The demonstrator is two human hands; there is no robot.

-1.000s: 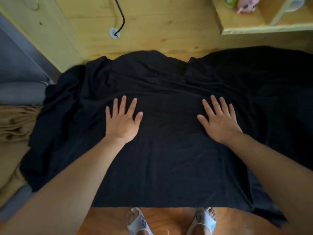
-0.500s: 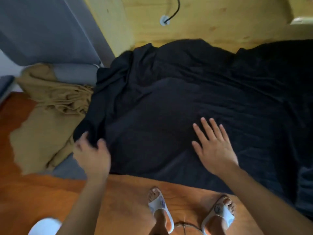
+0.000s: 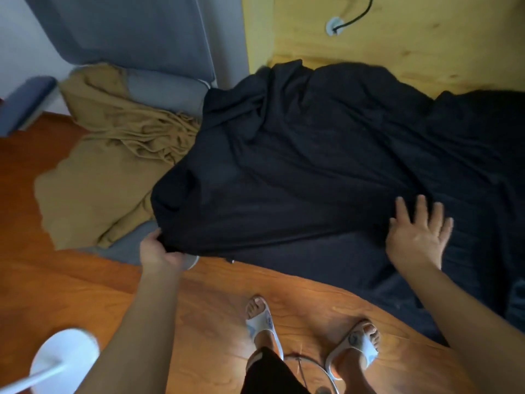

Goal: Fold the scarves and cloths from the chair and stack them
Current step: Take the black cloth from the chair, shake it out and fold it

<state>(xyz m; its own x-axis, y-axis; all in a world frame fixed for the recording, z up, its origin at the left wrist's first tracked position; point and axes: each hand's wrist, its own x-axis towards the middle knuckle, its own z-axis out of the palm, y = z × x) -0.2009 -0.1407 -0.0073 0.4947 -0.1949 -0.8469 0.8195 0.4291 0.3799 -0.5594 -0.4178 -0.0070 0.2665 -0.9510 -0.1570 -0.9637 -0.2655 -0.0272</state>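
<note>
Left hand (image 3: 159, 251): grip pinching the near-left corner of the black cloth (image 3: 312, 166), fingers curled under the edge. Cloth spreads away and to the right of that grip, over the wooden surface (image 3: 426, 52). Right hand (image 3: 417, 237): fingers spread, flat on the cloth, well right of the grip. Tan cloth (image 3: 113, 155) lies crumpled on the grey chair (image 3: 164, 89), just beyond the grip.

Plain black cloth (image 3: 312, 166), tan cloth (image 3: 108, 166), grey chair (image 3: 159, 89), white sandals (image 3: 262, 325)
</note>
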